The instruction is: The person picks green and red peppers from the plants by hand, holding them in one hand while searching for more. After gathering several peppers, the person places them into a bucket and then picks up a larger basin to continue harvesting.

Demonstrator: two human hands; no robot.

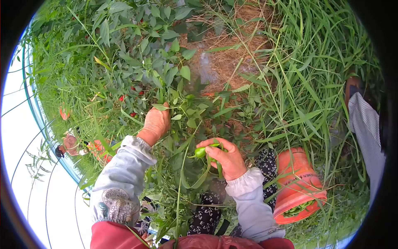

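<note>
Two hands | right hand (227, 159) fingers clamped on glossy green pepper (200, 152) | left hand (155, 124) fingers hidden in leaves (174, 74)

**Gloss, cloth and straw**

The pepper (200, 152) is smooth and glossy green. The bucket (299, 182) is orange plastic with a slight sheen. The sleeves (120, 178) are soft, matt grey cloth, gathered at the cuffs. The leaves (166, 70) look matt; the straw (232, 54) on the ground is dry, rough and fibrous.

Dense pepper foliage (137, 62) and tall grass (315, 74) crowd every side; the straw patch (232, 54) seems the clearest way through.
</note>
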